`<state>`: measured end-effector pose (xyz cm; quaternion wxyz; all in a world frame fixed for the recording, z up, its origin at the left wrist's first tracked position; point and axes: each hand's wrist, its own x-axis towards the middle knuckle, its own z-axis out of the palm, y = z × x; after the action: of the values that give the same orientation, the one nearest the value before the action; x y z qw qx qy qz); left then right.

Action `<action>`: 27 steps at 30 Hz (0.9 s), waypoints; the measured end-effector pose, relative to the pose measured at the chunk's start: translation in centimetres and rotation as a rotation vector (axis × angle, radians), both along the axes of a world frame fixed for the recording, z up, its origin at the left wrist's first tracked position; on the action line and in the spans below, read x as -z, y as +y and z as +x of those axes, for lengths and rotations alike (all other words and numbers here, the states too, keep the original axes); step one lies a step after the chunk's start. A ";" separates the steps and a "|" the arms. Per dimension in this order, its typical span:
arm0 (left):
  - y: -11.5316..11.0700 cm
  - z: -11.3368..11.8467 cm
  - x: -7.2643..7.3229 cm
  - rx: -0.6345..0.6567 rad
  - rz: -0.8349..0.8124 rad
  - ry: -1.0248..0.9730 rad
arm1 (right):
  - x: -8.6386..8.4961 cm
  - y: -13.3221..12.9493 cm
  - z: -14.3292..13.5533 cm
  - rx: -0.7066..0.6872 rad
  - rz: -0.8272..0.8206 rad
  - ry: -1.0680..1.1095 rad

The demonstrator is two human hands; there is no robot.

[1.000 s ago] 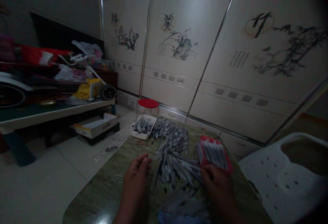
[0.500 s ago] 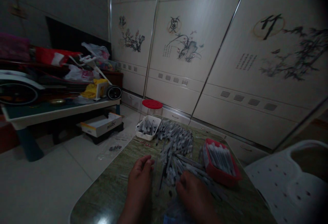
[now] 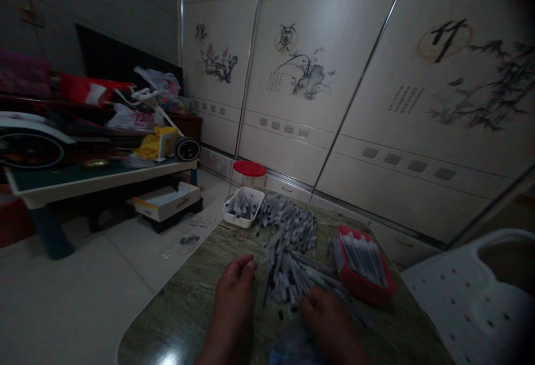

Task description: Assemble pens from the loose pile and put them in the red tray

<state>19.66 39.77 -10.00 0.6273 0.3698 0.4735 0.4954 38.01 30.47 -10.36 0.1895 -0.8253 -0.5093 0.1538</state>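
A large heap of clear pens with dark caps [image 3: 288,225] covers the middle of the green marbled table [image 3: 175,298]. My left hand [image 3: 234,292] is at the left of the heap, its thumb and fingers pressed together; whatever they may hold is too dim to see. Close to the near end of the heap, my right hand [image 3: 328,317] is closed with its knuckles up, and its grasp is hidden. A small dark piece [image 3: 281,315] lies between the hands. Beside my right hand, at the near edge, is a clear plastic bag [image 3: 288,345] with some blue on it.
A red basket [image 3: 365,290] full of upright-packed pens stands at the table's right. At the far left corner sits a white basket [image 3: 242,221] with more pens. Beyond are a red stool [image 3: 249,168] and, at right, a white chair [image 3: 472,292].
My right hand has shifted slightly right in the picture, still closed. My left hand has barely moved, and the whole view has drifted a little.
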 end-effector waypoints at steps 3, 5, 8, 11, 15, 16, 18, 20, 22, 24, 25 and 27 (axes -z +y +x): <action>-0.4 0.3 -0.5 0.056 -0.003 -0.011 | -0.5 -0.5 0.0 -0.053 0.048 0.077; -1.0 0.7 -0.8 0.141 0.005 -0.027 | -1.0 -0.7 -0.5 -0.110 0.076 0.156; -1.9 1.5 -0.8 0.307 0.017 -0.104 | -1.7 -1.0 -1.6 -0.187 0.110 0.266; -2.5 2.0 -0.6 0.402 -0.021 -0.208 | -2.0 -1.0 -2.4 -0.219 0.114 0.354; -2.1 1.6 -0.3 0.293 -0.074 -0.220 | -1.8 -0.9 -1.6 -0.172 0.147 0.334; -1.8 1.3 -0.3 0.257 -0.079 -0.220 | -1.7 -1.0 -1.2 -0.151 0.152 0.292; -1.2 0.9 -0.1 0.189 -0.085 -0.228 | -1.6 -1.1 -0.6 -0.119 0.153 0.222; -0.7 0.5 0.0 0.125 -0.091 -0.234 | -1.3 -1.2 -0.2 -0.108 0.142 0.179; -0.4 0.3 0.1 0.076 -0.092 -0.235 | -1.0 -1.2 -0.1 -0.097 0.123 0.136; -0.3 0.3 0.2 0.043 -0.093 -0.239 | -0.6 -1.0 -0.3 -0.100 0.092 0.097; -0.3 0.2 0.2 0.032 -0.094 -0.244 | -0.5 -0.8 -0.4 -0.108 0.073 0.085; -0.3 0.2 0.2 0.012 -0.099 -0.255 | -0.2 -0.4 -0.7 -0.129 0.042 0.068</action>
<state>19.82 39.43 -10.24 0.7029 0.2753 0.4113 0.5108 37.27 30.04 -10.13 0.2135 -0.7809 -0.5577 0.1831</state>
